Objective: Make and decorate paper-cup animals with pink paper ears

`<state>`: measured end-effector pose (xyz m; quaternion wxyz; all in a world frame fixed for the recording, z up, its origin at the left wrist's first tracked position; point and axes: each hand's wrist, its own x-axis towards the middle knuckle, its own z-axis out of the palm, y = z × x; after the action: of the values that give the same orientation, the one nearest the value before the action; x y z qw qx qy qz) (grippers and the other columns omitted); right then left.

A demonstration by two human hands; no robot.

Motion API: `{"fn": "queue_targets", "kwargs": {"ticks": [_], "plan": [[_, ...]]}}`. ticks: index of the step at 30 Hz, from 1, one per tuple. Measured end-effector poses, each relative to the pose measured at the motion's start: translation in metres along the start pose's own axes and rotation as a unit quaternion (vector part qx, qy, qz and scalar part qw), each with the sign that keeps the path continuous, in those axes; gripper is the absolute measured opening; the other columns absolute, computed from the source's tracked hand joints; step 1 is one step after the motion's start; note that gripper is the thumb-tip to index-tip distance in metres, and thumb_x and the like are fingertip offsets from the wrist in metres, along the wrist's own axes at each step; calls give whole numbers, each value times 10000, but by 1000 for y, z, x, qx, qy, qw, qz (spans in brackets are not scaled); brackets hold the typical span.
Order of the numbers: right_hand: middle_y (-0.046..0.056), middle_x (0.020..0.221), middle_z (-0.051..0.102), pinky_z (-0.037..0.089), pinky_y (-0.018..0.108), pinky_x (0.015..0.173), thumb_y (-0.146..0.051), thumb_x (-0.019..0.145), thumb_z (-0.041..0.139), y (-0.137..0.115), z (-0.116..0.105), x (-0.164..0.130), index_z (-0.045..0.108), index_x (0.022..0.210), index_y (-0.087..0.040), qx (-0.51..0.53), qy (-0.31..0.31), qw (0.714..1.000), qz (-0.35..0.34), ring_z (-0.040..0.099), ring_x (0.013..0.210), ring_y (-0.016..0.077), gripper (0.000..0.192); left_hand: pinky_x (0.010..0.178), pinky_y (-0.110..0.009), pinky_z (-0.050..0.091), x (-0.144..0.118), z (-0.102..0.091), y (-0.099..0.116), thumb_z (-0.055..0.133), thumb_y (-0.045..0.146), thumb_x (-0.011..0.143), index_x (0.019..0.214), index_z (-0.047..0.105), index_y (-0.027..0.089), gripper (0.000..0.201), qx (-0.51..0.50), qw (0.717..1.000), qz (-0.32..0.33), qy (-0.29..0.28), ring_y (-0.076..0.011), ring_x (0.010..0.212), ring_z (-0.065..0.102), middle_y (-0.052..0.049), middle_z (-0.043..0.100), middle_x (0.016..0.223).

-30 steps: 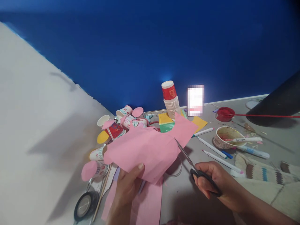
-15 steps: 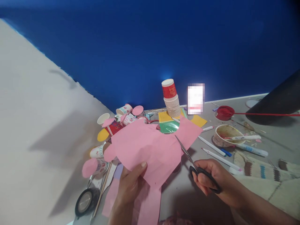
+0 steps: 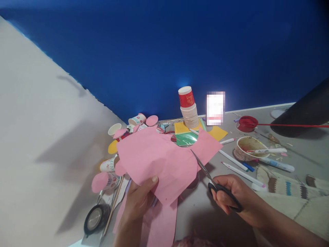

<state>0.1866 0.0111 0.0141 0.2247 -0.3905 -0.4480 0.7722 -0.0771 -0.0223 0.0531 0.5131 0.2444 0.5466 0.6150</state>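
Observation:
My left hand (image 3: 142,197) pinches the lower left part of a large pink paper sheet (image 3: 156,157), its thumb on top and the other fingers mostly hidden beneath. A curved notch is cut into the sheet's far edge. My right hand (image 3: 228,195) is wrapped around the black handles of a pair of scissors (image 3: 214,183). The blades lie close together across the sheet's right part, tips pointing to the far left near the notch. More pink paper (image 3: 164,223) lies on the table below the sheet.
Decorated paper cups (image 3: 110,180) crowd the left, beside a roll of black tape (image 3: 95,219). Behind the sheet stands a cup stack (image 3: 189,106) on yellow and green packets. To the right are markers (image 3: 243,174), a used paper cup (image 3: 246,151), a red cup (image 3: 246,124) and knitted cloth (image 3: 282,185).
My left hand has shifted slightly left, and the sheet's left side has swung that way with it. The scissors stay almost where they were.

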Motion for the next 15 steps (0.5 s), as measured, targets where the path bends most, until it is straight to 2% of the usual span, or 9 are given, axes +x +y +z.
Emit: {"fn": "queue_targets", "kwargs": {"ticks": [6, 11, 15], "plan": [[-37, 466, 503, 216, 256, 496, -828, 565, 791, 0, -1, -1, 522, 603, -204, -6, -15, 1000, 6, 356, 452, 78, 681, 864, -402, 662, 5, -6, -3, 939, 263, 617, 1232, 738, 179, 653, -14, 999, 42, 25, -335, 1004, 786, -79, 830, 976], [-43, 459, 494, 211, 253, 493, -828, 547, 803, -3, 0, -2, 514, 604, -208, -10, -19, 1000, 14, 342, 444, 74, 686, 808, -367, 673, 13, -12, -4, 949, 250, 599, 1252, 730, 230, 689, 0, 998, 56, 24, -317, 972, 795, -64, 832, 977], [-31, 463, 510, 220, 255, 500, -887, 500, 781, -7, 0, -2, 520, 599, -206, -21, -23, 999, 20, 352, 454, 81, 735, 806, -388, 675, 13, -5, 6, 963, 302, 566, 1226, 748, 222, 699, 9, 999, 43, -6, -335, 950, 795, -86, 834, 980]]}}
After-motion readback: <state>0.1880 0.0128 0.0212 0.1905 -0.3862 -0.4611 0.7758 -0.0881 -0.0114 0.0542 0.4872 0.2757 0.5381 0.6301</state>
